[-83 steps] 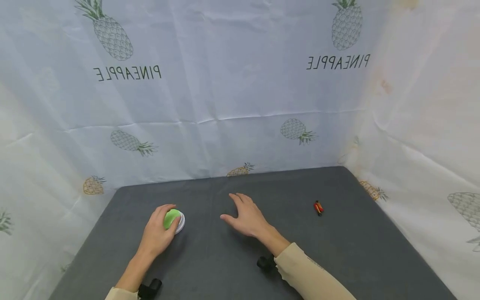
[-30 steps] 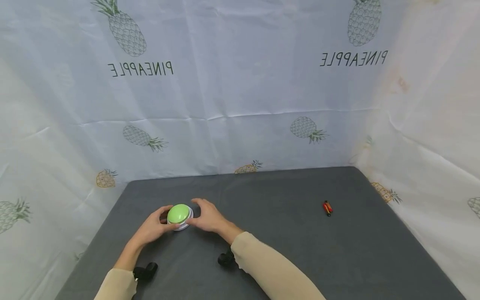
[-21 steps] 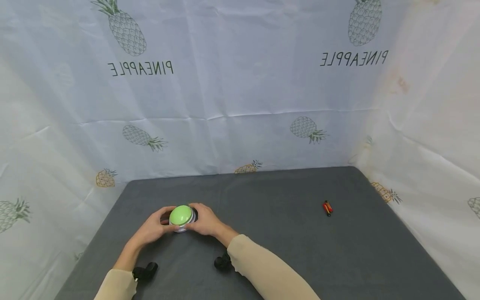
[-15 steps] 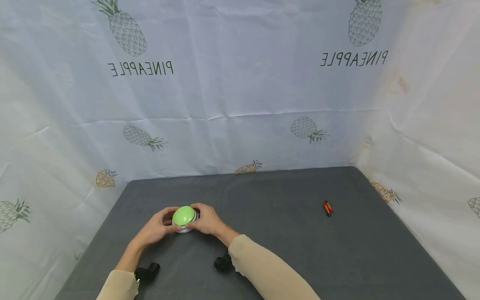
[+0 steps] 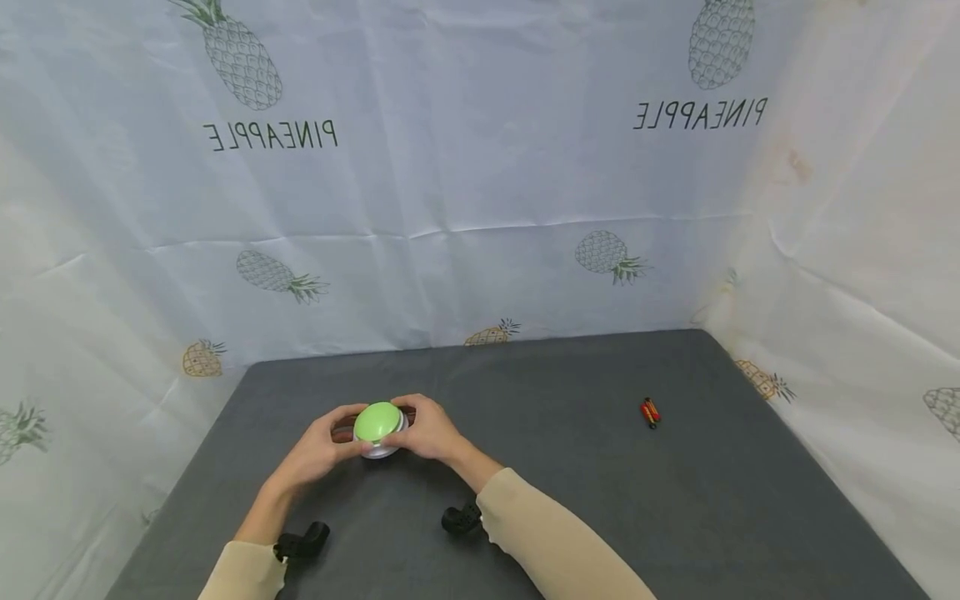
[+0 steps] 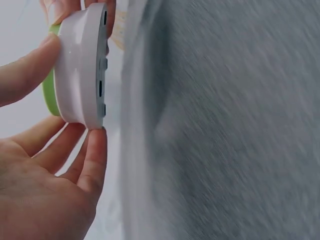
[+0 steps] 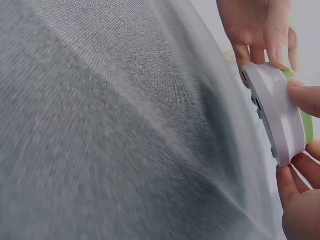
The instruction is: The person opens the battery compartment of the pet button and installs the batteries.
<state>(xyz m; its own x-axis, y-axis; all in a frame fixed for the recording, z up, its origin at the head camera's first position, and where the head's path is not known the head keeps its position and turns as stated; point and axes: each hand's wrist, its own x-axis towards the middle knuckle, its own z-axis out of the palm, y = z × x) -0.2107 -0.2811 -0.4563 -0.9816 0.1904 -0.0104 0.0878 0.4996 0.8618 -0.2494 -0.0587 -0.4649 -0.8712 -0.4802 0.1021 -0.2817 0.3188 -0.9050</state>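
Note:
A round push button (image 5: 377,422) with a green dome and a white base is held between both hands, left of the middle of the table. My left hand (image 5: 315,448) grips its left side, thumb at the near edge and fingers round the far side. On the opposite side my right hand (image 5: 433,432) holds it with thumb and fingers. In the left wrist view the white base (image 6: 80,70) is raised off the tabletop, its underside edge showing small dark slots. The right wrist view also has the base (image 7: 277,110) apart from the cloth.
Two small red and black batteries (image 5: 650,412) lie side by side at the right of the dark grey table (image 5: 570,467). White curtains (image 5: 465,167) with pineapple prints stand behind and at both sides. Black wrist cameras (image 5: 303,542) sit under the forearms.
The right hand has come over from the middle of the table and taken hold of the button beside the left hand. Both hands have then shifted it slightly right and lifted it.

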